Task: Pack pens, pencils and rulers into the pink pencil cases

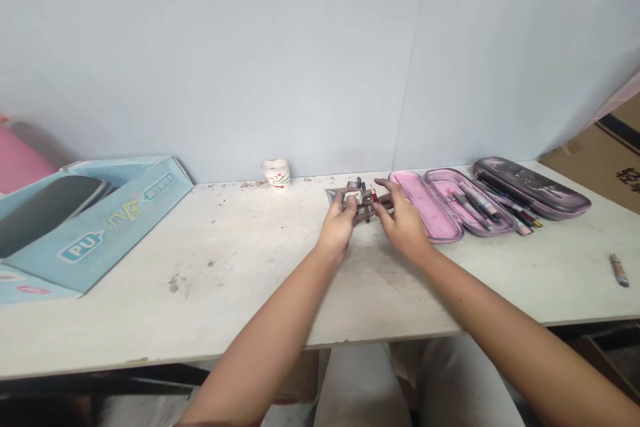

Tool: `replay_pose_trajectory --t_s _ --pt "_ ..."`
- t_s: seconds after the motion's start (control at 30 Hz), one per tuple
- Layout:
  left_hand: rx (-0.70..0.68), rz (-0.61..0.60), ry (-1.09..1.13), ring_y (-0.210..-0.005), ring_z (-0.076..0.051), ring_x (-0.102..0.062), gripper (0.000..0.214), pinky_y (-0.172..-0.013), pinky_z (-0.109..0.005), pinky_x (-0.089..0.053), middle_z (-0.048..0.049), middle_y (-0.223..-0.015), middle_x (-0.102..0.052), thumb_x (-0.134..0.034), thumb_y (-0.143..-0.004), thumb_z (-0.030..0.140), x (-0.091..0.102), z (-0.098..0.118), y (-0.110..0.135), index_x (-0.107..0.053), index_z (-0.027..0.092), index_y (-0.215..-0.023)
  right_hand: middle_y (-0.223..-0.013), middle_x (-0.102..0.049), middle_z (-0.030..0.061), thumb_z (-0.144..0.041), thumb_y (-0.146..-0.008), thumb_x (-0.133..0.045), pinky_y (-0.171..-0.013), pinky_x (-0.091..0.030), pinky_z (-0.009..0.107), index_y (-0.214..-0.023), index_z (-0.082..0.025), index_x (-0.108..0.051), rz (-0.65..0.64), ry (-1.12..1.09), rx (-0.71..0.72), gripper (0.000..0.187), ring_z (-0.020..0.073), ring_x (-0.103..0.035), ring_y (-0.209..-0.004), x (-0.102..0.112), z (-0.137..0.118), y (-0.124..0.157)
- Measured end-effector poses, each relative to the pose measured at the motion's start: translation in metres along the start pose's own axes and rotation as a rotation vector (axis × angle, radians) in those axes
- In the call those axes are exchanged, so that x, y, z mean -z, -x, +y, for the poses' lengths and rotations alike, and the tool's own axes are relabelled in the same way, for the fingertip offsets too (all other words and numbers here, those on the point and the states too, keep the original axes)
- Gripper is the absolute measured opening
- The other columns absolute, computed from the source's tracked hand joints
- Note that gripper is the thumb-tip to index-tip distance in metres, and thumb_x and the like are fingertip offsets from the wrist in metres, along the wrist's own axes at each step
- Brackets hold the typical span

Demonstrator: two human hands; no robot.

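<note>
My left hand (339, 217) is closed round a small bundle of pens and pencils (361, 200) near the back of the white table (200, 280). My right hand (400, 217) is beside it, fingers curled and touching the right end of the same bundle, where a red pencil tip shows. Just to the right lies an open pink pencil case (440, 207) with several pens in its right half.
A dark closed pencil case (533, 187) lies behind the pink one. A paper cup (277, 173) stands by the wall. A light blue cardboard box (95, 223) holding grey cases sits at the left. A lone small pen (619, 269) lies at the far right.
</note>
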State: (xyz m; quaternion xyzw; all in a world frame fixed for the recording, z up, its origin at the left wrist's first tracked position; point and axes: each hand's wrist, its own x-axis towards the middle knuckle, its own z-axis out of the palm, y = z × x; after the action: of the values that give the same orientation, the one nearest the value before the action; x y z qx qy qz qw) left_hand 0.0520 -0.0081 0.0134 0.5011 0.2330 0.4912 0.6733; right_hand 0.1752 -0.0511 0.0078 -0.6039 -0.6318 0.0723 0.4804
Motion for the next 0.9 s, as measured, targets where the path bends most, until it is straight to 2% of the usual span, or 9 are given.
replay_pose_trajectory --t_s 0.2,0.37,0.57,0.73,0.9 --pt "-0.003 -0.017 0.025 -0.086 -0.014 -0.061 0.024 -0.079 -0.032 -0.048 -0.0053 -0.096 -0.062 -0.053 -0.082 0.038 -0.001 0.002 0.001 -0.046 0.018 -0.094 -0.111 -0.062 0.0080 -0.024 -0.086 -0.036 -0.080 -0.045 0.034 -0.126 -0.022 -0.042 -0.017 0.027 0.043 0.041 0.0203 -0.060 -0.090 0.001 0.001 0.000" --pt "0.004 -0.030 0.029 -0.087 -0.015 -0.061 0.027 -0.079 -0.033 -0.048 -0.0059 -0.099 -0.062 -0.056 -0.080 0.040 0.000 0.001 -0.001 -0.046 0.019 -0.095 -0.107 -0.064 0.0096 -0.024 -0.086 -0.034 -0.076 -0.045 0.034 -0.130 -0.019 -0.037 -0.021 0.048 -0.005 0.044 0.0216 -0.061 -0.087 0.001 0.004 0.000" --pt "0.021 -0.057 -0.036 -0.088 -0.015 -0.061 0.032 -0.080 -0.033 -0.049 -0.0069 -0.103 -0.062 -0.058 -0.078 0.042 0.005 -0.001 -0.003 -0.046 0.019 -0.097 -0.105 -0.065 0.0095 -0.024 -0.086 -0.037 -0.080 -0.044 0.032 -0.118 -0.017 -0.046 -0.042 0.081 0.014 0.034 0.0203 -0.060 -0.094 0.007 0.008 -0.005" --pt "0.085 -0.106 -0.150 -0.086 -0.016 -0.062 0.035 -0.078 -0.035 -0.049 -0.0101 -0.108 -0.062 -0.058 -0.077 0.043 -0.003 0.001 0.002 -0.045 0.019 -0.099 -0.094 -0.066 0.0063 -0.028 -0.086 -0.040 -0.075 -0.043 0.028 -0.103 -0.019 -0.053 0.008 0.210 -0.026 0.024 0.0183 -0.060 -0.086 0.038 0.025 -0.009" --pt "0.136 -0.215 -0.282 -0.082 -0.015 -0.062 0.033 -0.075 -0.033 -0.050 -0.0098 -0.111 -0.061 -0.057 -0.079 0.042 -0.034 0.000 -0.001 -0.045 0.019 -0.099 -0.090 -0.063 0.0092 -0.033 -0.085 -0.041 -0.077 -0.039 0.031 -0.092 -0.017 -0.058 0.175 0.507 -0.120 0.024 0.0235 -0.053 -0.092 0.093 0.071 -0.007"
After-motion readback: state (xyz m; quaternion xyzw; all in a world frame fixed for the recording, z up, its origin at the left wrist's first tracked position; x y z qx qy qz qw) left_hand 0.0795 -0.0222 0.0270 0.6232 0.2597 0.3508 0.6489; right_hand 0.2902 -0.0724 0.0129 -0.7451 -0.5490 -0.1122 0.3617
